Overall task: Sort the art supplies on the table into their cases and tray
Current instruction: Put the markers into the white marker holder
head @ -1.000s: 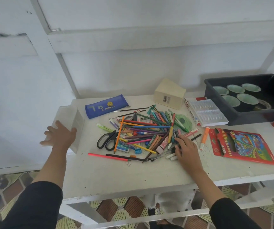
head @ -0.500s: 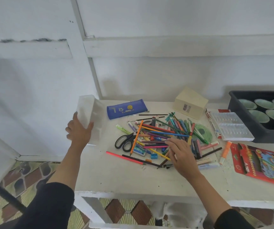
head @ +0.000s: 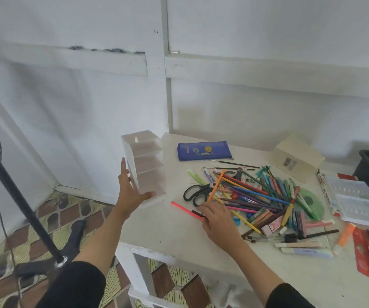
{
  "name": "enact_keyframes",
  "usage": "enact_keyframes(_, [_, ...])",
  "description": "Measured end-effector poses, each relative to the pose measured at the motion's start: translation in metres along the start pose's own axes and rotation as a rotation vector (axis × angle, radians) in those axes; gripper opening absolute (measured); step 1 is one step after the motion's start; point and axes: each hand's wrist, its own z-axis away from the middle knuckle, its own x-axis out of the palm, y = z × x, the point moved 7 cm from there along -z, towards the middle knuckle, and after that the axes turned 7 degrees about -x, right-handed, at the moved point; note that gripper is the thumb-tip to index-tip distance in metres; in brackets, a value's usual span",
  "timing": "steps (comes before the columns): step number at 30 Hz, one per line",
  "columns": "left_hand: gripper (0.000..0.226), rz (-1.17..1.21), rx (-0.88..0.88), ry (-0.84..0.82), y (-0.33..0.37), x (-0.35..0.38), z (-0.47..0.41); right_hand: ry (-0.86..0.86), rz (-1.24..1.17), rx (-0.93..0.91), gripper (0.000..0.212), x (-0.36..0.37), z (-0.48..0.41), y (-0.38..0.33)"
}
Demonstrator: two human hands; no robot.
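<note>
The worktop [head: 179, 238] spreads rightward from the left grip [head: 132, 192], which clasps a clear case [head: 145, 165] by its lower end, thumb in front and fingers up its side. The case stands tilted at the worktop's left edge. A pile [head: 257, 196] of pencils lies just right of the right grip [head: 219, 221], with a blue pouch [head: 204, 150] beyond it and scissors [head: 195, 193] just ahead. The right grip's fingertips lie on the near end of a pink pencil [head: 184, 209]; whether they are pinching it or only touching, I cannot tell.
</note>
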Motion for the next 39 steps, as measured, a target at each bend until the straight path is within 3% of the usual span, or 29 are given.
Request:
enact_keyframes(10, [0.123, -0.065, 0.037, -0.075, -0.008, 0.034, -0.018, -0.129, 0.062, 0.026, 0.042, 0.020, 0.017, 0.004])
enact_keyframes(16, [0.101, -0.075, 0.117, -0.063, 0.013, 0.045, -0.030, -0.156, 0.027, 0.033, 0.043, 0.022, 0.019, 0.004])
enact_keyframes(21, [0.116, -0.275, 0.115, 0.225, 0.009, 0.046, -0.008, -0.085, 0.041, 0.025, 0.043, 0.018, 0.020, 0.004])
enact_keyframes(26, [0.062, -0.216, 0.074, 0.547, 0.006, 0.057, 0.040, 0.116, 0.055, -0.044, 0.033, 0.002, 0.015, 0.006])
enact_keyframes(28, [0.047, -0.219, 0.171, 0.512, 0.013, 0.073, 0.046, 0.164, 0.059, -0.087, 0.031, -0.011, 0.003, 0.014])
enact_keyframes(32, [0.034, -0.321, 0.327, 0.249, 0.038, 0.127, 0.035, 0.186, 0.130, -0.116, 0.032, -0.039, -0.039, 0.049])
enact_keyframes(36, [0.018, -0.495, 0.067, 0.069, 0.043, 0.168, -0.006, 0.054, 0.183, -0.078, 0.021, -0.048, -0.094, 0.096])
enact_keyframes(39, [0.020, -0.496, -0.203, 0.087, 0.040, 0.174, -0.032, -0.296, 0.145, 0.001, 0.026, -0.028, -0.128, 0.123])
